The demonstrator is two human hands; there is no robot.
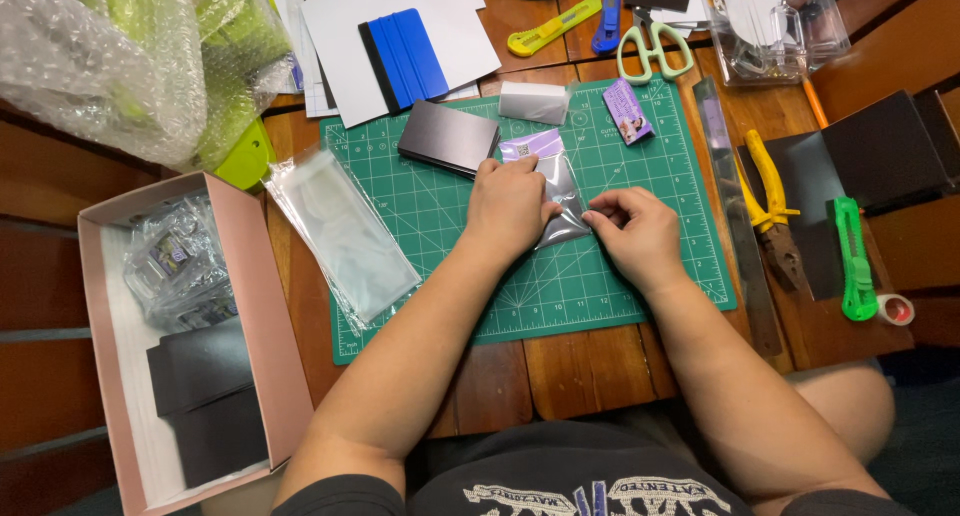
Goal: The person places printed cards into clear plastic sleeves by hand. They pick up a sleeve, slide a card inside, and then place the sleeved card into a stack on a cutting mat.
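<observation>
Both hands are down on the green cutting mat, working one thing: a small clear pouch with a purple card at its top end. The pouch lies near the middle of the mat, running from about 11 o'clock to 5 o'clock. The left hand lies flat over its left edge, palm down, pressing it to the mat. The right hand sits at 3 o'clock of the pouch, thumb and forefinger pinched together on the lower right edge. So the hands are close, almost knuckle to knuckle, with the pouch's lower end between them and its purple top sticking out at 12 o'clock above the left hand.

Around them: a dark flat rectangular case lies on the mat at 10 o'clock of the left hand, just beside the pouch's top. A small grey packet sits at 12 o'clock, and a little purple card at 1 o'clock. A long clear plastic sleeve lies off the mat's left edge, at 9 o'clock. Further left, a pink box holds dark flat pieces and bubble wrap. A blue squeegee rests on white paper at 11 o'clock. To the right, at 3 o'clock, a steel ruler, yellow-handled pliers and a green utility knife. Pale green scissors lie at 1 o'clock, beyond the mat.
</observation>
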